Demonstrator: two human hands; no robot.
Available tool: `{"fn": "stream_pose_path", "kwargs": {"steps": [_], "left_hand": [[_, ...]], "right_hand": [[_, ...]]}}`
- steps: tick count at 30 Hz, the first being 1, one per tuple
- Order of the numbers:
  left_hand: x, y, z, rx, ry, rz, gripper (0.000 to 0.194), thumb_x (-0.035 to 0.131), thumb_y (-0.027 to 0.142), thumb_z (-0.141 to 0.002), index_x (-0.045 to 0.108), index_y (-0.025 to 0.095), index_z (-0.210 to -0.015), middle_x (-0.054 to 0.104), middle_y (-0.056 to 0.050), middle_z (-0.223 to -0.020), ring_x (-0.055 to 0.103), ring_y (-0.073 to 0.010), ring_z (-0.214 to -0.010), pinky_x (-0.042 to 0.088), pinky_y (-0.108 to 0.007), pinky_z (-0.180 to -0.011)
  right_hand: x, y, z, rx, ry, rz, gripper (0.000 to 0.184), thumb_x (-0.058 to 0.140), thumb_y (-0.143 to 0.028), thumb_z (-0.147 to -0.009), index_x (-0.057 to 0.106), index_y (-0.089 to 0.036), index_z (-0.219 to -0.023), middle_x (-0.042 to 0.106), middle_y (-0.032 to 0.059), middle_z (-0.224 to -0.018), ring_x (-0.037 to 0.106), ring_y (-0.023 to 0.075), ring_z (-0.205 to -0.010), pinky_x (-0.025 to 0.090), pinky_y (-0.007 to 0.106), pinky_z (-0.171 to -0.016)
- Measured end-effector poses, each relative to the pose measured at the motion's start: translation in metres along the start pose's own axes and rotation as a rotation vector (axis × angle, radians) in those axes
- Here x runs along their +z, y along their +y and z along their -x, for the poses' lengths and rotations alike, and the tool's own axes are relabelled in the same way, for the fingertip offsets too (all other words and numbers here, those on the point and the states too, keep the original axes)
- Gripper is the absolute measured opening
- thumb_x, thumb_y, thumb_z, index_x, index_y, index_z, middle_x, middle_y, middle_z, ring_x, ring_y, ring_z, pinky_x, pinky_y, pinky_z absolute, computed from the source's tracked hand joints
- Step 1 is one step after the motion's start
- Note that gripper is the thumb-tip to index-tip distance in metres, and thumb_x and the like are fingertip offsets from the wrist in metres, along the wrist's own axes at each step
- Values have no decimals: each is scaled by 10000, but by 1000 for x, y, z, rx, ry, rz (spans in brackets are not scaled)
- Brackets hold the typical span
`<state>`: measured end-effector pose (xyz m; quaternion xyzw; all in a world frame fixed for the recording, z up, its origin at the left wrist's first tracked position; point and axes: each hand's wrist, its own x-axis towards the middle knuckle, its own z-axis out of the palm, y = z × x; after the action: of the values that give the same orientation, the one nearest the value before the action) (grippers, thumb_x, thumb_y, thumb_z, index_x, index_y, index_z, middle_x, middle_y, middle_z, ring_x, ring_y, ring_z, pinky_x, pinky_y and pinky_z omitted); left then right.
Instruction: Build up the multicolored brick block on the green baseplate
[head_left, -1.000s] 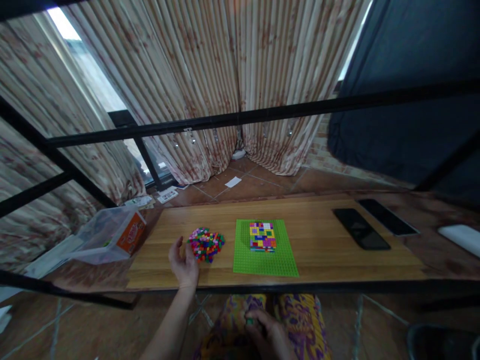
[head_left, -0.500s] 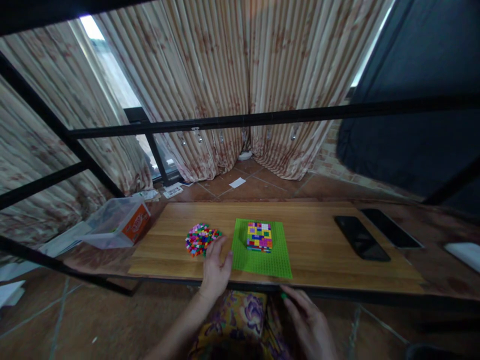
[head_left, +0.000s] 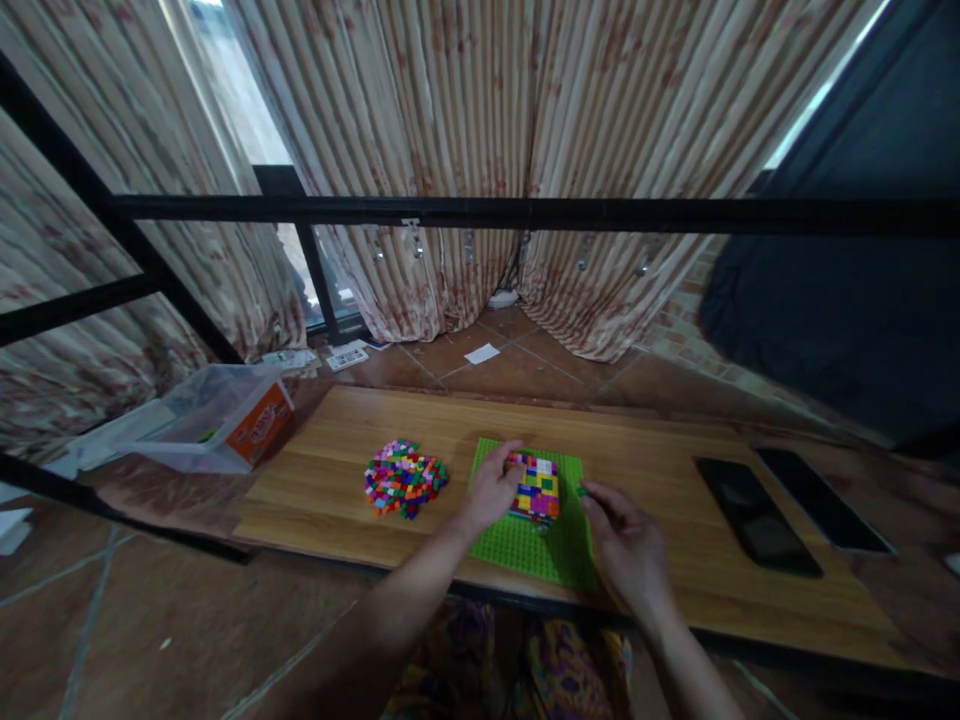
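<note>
A multicoloured block of toy building bricks [head_left: 540, 490] stands on a green baseplate [head_left: 525, 550]. My left hand [head_left: 495, 490] is at the block's left side, its fingers behind and its thumb in front, gripping it. At the plate's right edge, my right hand [head_left: 626, 535] pinches a small green brick [head_left: 582, 491] between thumb and forefinger, a short way from the block. A heap of loose bricks [head_left: 403, 480] in many colours lies on the wooden table [head_left: 322, 500], left of the plate.
Two dark phone-like slabs [head_left: 757, 515] lie at the right of the table. Beyond its left end is a clear plastic box [head_left: 217, 420] with an orange label. A black metal bar [head_left: 480, 213] crosses in front of the curtains [head_left: 450, 100].
My left hand has moved right, from beside the loose heap to the brick block. My right hand has risen from below the table edge to beside the plate, carrying the green brick.
</note>
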<state>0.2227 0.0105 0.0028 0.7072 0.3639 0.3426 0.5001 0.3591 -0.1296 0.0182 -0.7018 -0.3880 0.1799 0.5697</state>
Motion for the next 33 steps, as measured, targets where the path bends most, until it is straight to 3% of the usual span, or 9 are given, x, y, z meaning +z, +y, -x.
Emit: {"fn": "stream_pose_path", "kwargs": {"steps": [10, 17, 24, 33], "left_hand": [[5, -10, 6, 48, -8, 38, 358, 454, 269, -902, 601, 233, -1227, 615, -48, -1280, 552, -206, -1187, 394, -382, -1086], [4, -13, 7, -23, -8, 212, 423, 484, 253, -874, 536, 235, -1293, 620, -49, -1265, 566, -206, -1168, 405, -379, -1072], [1, -11, 7, -95, 65, 496, 439, 486, 208, -845, 509, 210, -1284, 660, -66, -1173, 613, -195, -1063, 465, -359, -976], [3, -16, 4, -80, 80, 514, 469, 480, 173, -825, 488, 195, -1294, 673, -49, -1095, 627, -167, -988, 486, -318, -928]], "right_hand": [[16, -2, -54, -81, -81, 125, 282, 552, -367, -830, 741, -218, -977, 698, 76, -1023, 639, 224, -943, 487, 381, -860], [22, -3, -55, -33, -69, 89, 273, 592, -367, -789, 740, -207, -953, 714, 79, -1019, 651, 235, -947, 495, 383, -860], [47, -18, -66, -149, -214, 126, 232, 589, -341, -809, 756, -233, -927, 734, 59, -962, 660, 211, -869, 500, 360, -810], [63, -9, -69, -141, -277, 149, 213, 600, -354, -804, 760, -251, -901, 742, 41, -972, 665, 215, -924, 498, 379, -871]]}}
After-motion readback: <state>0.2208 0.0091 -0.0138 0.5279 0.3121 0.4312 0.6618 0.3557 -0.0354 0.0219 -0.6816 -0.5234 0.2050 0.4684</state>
